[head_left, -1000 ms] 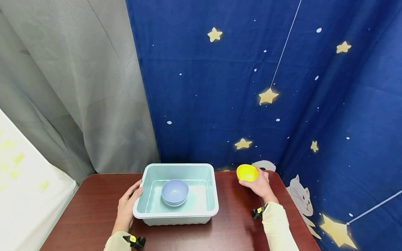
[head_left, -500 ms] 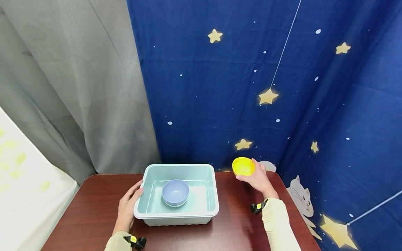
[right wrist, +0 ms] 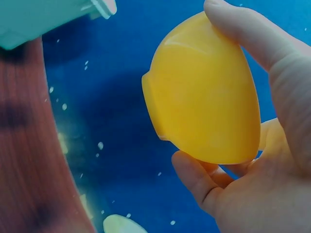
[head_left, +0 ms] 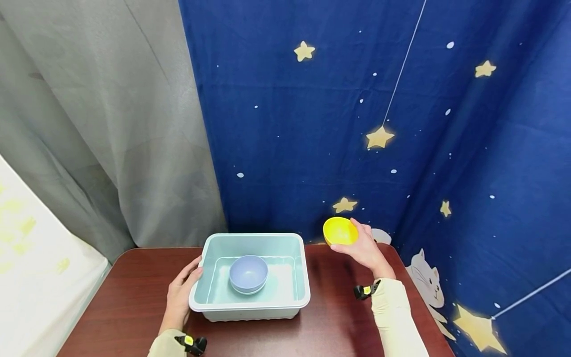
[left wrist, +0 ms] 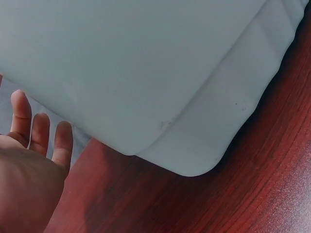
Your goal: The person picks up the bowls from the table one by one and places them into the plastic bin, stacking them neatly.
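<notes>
My right hand [head_left: 367, 250] grips a yellow bowl [head_left: 339, 231] by its side, thumb near the rim and fingers beneath. The bowl is raised above the back right of the table, tilted, its inside facing the head camera; the right wrist view shows its rounded outside and foot [right wrist: 154, 109]. On the left, my left hand [head_left: 178, 297] touches the side of a pale green plastic tub [head_left: 250, 306] at its rim. Its visible fingers [left wrist: 62, 143] are loosely extended beside the tub wall [left wrist: 112, 73]. A periwinkle blue bowl [head_left: 249, 271] sits in the tub, a paler edge showing beneath it.
The tub stands on a dark red wooden table [head_left: 330, 317] with rounded back corners. Behind hang a grey curtain [head_left: 165, 148] and a blue star-patterned curtain [head_left: 285, 148]. A white cloth-covered surface [head_left: 40, 277] lies at the left. Both wrists wear small black devices.
My right hand has lifted the yellow bowl and carried it a little leftward, toward the tub. The left hand, tub and blue bowl stay where they were.
</notes>
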The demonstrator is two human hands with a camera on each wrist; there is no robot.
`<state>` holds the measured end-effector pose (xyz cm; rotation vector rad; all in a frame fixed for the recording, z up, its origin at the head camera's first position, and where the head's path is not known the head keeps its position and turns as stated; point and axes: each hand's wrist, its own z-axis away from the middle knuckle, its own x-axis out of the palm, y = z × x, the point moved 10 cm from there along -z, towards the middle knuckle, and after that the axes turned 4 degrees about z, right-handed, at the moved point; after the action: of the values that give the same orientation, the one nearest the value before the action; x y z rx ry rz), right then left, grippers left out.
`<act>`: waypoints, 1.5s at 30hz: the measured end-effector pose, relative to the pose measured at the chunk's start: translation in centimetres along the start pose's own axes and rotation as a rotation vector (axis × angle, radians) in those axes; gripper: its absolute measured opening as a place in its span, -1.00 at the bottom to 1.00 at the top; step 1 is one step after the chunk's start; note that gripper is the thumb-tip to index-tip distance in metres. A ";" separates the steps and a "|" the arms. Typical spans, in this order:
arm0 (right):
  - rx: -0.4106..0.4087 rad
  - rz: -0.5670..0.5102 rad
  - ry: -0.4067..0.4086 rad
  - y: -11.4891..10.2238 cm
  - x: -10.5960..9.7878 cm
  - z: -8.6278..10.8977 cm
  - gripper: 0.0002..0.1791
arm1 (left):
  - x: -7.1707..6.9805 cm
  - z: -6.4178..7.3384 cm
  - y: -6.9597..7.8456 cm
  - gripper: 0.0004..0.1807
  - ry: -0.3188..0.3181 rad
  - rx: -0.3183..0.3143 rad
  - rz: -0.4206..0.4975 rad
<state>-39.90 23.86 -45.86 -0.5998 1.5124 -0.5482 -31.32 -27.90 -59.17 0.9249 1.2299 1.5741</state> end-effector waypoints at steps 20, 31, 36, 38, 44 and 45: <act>-0.143 -0.022 -0.043 -7.0 -0.1 0.2 0.29 | 0.0 0.0 0.3 -0.33 -0.003 0.014 -0.011; -0.158 -0.015 -0.092 -8.5 0.8 0.1 0.26 | -0.1 0.0 0.2 -0.34 0.002 0.013 -0.023; -0.164 -0.010 -0.116 -9.0 1.5 0.2 0.27 | -0.1 -0.1 0.2 -0.33 0.000 0.005 -0.033; -0.177 -0.008 -0.123 -9.3 1.8 0.2 0.26 | -0.1 -0.1 0.2 -0.33 -0.001 0.000 -0.038; -0.215 -0.021 -0.142 -10.3 2.7 0.1 0.24 | -0.1 -0.1 0.1 -0.33 0.000 -0.003 -0.041; -0.222 -0.026 -0.145 -10.5 2.9 0.1 0.24 | -0.1 -0.1 0.1 -0.33 0.000 -0.002 -0.042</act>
<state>-39.40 14.18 -41.00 -0.8140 1.4390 -0.3503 -31.39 -28.06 -59.05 0.8926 1.2397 1.5422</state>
